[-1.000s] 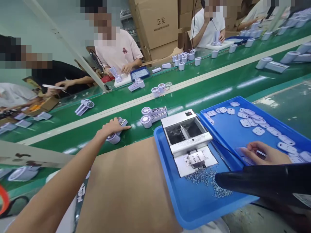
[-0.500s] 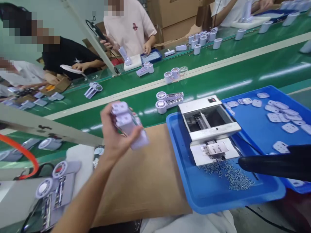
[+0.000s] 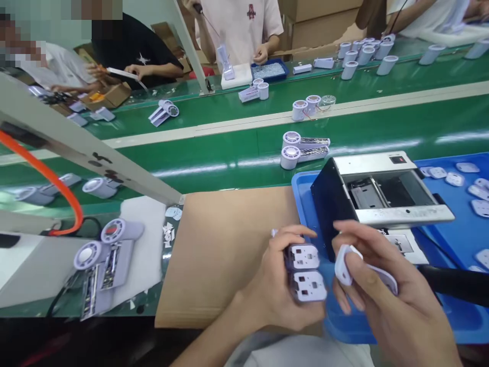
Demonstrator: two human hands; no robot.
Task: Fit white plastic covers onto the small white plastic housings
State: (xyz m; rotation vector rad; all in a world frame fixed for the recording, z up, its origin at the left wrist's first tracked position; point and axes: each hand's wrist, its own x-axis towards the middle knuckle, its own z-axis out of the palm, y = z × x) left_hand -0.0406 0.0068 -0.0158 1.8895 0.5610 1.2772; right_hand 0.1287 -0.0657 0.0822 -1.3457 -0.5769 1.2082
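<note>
My left hand (image 3: 280, 283) is wrapped around two lavender handheld fan housings (image 3: 310, 286), side by side. Their flat ends with small square cutouts face me; the rest is mostly hidden by the fingers. Just to the right, my right hand (image 3: 389, 290) pinches white rounded plastic covers (image 3: 344, 265), at least two, close to those ends but apart from them. Behind the right hand stands a black and white screw feeder (image 3: 393, 216) in a blue tray (image 3: 351, 326).
Brown cardboard (image 3: 225, 244) lies before me. Two open fans (image 3: 110, 265) rest at left by white foam (image 3: 143, 255); two more fans (image 3: 292, 155) lie on the green conveyor (image 3: 229, 168). More covers (image 3: 479, 208) fill the right tray. A black rod-like object (image 3: 454, 283) juts in. Co-workers sit opposite.
My left hand has come down and right with the housings, turning their ends toward me. My right hand has entered view holding covers. The view has shifted left.
</note>
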